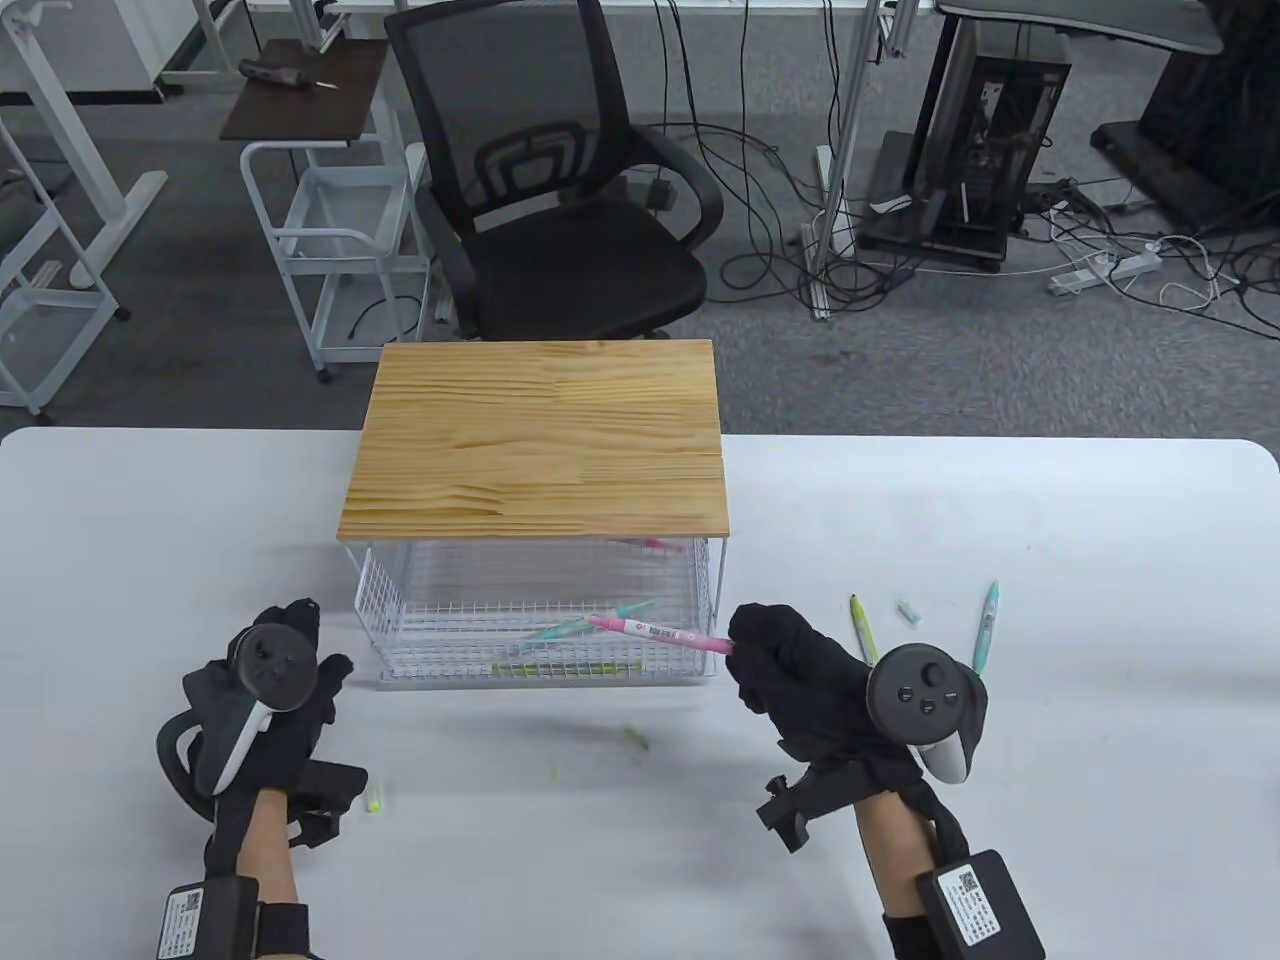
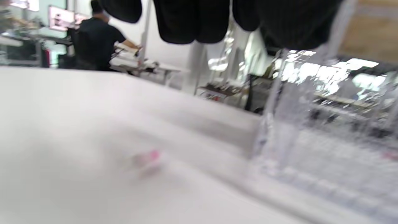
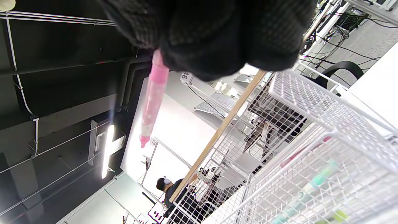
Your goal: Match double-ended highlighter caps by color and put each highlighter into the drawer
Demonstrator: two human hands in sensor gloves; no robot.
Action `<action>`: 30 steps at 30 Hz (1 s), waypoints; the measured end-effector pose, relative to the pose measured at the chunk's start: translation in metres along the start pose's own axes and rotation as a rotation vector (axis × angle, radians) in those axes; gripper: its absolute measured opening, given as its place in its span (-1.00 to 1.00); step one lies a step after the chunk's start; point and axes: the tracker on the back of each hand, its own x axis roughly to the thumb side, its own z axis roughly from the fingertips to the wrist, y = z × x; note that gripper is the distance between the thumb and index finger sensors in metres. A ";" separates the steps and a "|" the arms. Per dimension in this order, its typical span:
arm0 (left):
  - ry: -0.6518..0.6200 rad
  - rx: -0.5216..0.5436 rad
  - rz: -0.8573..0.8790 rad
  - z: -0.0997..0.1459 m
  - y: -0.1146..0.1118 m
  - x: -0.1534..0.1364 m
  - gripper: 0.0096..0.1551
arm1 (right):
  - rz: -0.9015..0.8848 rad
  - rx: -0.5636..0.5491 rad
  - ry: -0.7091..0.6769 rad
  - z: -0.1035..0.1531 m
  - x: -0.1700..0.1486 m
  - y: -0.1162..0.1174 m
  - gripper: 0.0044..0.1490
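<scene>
My right hand [image 1: 760,650] pinches one end of a pink highlighter [image 1: 655,630] that points left over the front right part of the pulled-out white wire drawer [image 1: 400,610]. In the right wrist view the pink highlighter [image 3: 152,99] sticks out from under my gloved fingers [image 3: 211,37], beside the drawer [image 3: 311,102]. A teal highlighter [image 1: 580,625], a green one [image 1: 565,668] and a pink one [image 1: 655,545] lie in the drawer. My left hand [image 1: 310,640] hovers by the drawer's front left corner and holds nothing. Its fingertips [image 2: 192,21] hang loose in the blurred left wrist view.
Right of the drawer lie a yellow-green highlighter [image 1: 863,628], a mint cap [image 1: 908,608] and a teal highlighter [image 1: 985,625]. A yellow-green cap [image 1: 373,797] sits by my left wrist, a blurred green piece [image 1: 636,738] in front of the drawer. A wooden top [image 1: 540,450] covers the drawer unit.
</scene>
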 end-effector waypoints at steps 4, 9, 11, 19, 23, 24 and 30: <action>0.140 -0.097 -0.061 -0.017 -0.027 -0.023 -0.16 | 0.001 0.010 0.000 -0.001 0.000 0.000 -0.48; 0.223 -0.213 -0.049 -0.027 -0.050 -0.044 -0.13 | -0.007 0.008 0.004 -0.001 -0.001 -0.002 -0.48; 0.224 -0.247 -0.028 -0.029 -0.056 -0.046 -0.12 | -0.007 0.006 0.009 -0.002 -0.002 -0.002 -0.48; 0.288 -0.309 -0.144 -0.041 -0.066 -0.037 -0.15 | 0.000 0.007 0.019 -0.003 -0.004 -0.002 -0.48; 0.295 -0.309 -0.187 -0.042 -0.069 -0.032 -0.28 | 0.014 0.006 0.023 -0.003 -0.005 -0.002 -0.47; 0.293 -0.299 -0.188 -0.041 -0.070 -0.032 -0.30 | 0.015 0.004 0.024 -0.003 -0.005 -0.002 -0.47; 0.289 -0.240 -0.216 -0.040 -0.072 -0.030 -0.46 | 0.023 0.020 0.027 -0.002 -0.004 0.001 -0.47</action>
